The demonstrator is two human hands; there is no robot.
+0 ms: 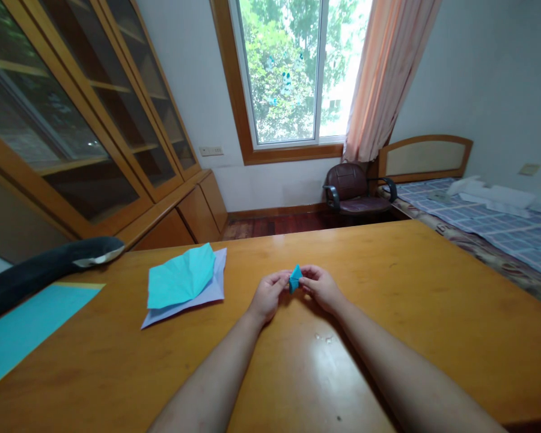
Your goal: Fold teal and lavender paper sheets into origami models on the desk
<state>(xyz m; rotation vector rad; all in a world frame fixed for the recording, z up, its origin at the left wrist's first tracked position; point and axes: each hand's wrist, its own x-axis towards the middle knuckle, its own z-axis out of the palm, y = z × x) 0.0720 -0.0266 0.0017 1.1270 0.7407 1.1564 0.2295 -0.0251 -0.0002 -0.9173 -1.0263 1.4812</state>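
A small piece of folded blue paper (295, 278) is held up between my two hands, just over the wooden table (388, 313). My left hand (268, 294) pinches its left edge with thumb and fingers. From the other side, my right hand (323, 287) grips the right edge with the thumb in front. The folded paper has a pointed top and a darker crease across its middle. Some of the fingers are hidden behind it.
Left of my hands, a creased turquoise sheet (180, 278) lies on a pale purple sheet (219, 284). Farther left are a blue sheet (31, 325) and a long dark object (49, 267). Beyond the table stand a chair (354, 189), a bed (491, 222) and a glass-fronted cabinet (103, 102).
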